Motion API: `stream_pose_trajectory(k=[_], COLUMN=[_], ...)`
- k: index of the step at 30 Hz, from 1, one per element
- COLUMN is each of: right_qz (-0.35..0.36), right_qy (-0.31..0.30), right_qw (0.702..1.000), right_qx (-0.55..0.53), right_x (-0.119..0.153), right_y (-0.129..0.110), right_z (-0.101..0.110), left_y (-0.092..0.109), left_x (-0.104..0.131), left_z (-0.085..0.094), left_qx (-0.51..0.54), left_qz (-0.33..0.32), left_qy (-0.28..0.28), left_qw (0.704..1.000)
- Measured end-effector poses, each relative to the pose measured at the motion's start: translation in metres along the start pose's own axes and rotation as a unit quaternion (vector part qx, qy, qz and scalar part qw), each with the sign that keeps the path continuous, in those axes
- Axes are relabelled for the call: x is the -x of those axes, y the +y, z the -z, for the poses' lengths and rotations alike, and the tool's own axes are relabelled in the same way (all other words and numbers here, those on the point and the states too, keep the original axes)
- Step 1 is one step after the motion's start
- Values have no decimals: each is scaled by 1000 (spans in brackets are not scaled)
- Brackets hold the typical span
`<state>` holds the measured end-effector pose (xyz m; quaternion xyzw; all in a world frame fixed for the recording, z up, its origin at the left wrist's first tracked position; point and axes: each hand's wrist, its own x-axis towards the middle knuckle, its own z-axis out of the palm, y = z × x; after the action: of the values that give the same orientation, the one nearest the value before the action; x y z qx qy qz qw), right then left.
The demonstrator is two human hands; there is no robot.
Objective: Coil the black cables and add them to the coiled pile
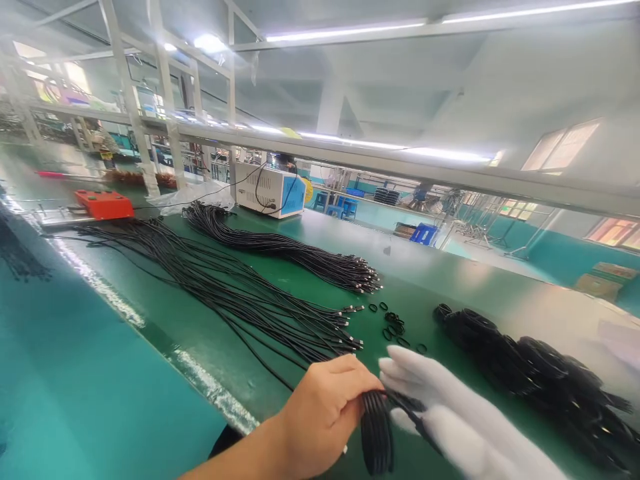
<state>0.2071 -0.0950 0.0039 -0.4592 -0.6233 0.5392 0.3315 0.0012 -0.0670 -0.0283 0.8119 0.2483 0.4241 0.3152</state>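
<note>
My left hand, bare, is closed round a coiled black cable at the front of the green bench. The coil's loops hang below its thumb and fingers. My right hand, in a white glove, is beside it, with a loose stretch of the same cable running between its thumb and fingers. Its upper fingers are fairly straight, and motion blurs them slightly. Beyond my hands lie several small black rings. Long black cables with metal plug ends are spread out to the left.
A thicker bundle of black cables lies farther back. Coiled black cables are heaped at the right. A red device sits at the left, and a white-and-blue machine stands at the back under a metal frame.
</note>
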Motion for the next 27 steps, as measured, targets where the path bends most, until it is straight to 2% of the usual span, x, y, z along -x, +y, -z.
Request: stream_pose_trajectory(k=[3,8,11,14,17,21,24,27], right_qz=[5,-7,-16,-33,-27,-9,-2,4], right_qy=[-20,-71,-74,-79,-109,-147,-153,-147], right_qw=[1000,996,993,982,957,935,924,927], right_qx=[-18,-61,-89,-169,-267,-322,-350,-344], right_x=[-13,-27,-36,-45,-48,-51,-54,-56], right_y=[10,16,21,29,38,49,55,58], right_z=[-9,-32,-41,-42,-36,-32,-34,-38], left_y=[-1,-2,-1,-2,-5,-14,-23,-28], left_x=[-1,-4,-8,-13,-17,-22,-24,-23], left_z=[1,4,4,2,0,-3,-6,-10], left_qx=[17,30,8,-18,-32,-61,2,74], left_qz=[22,98,129,166,219,268,324,366], left_qy=[-19,-26,-23,-5,12,7,11,13], left_qw=[999,994,991,986,975,962,946,928])
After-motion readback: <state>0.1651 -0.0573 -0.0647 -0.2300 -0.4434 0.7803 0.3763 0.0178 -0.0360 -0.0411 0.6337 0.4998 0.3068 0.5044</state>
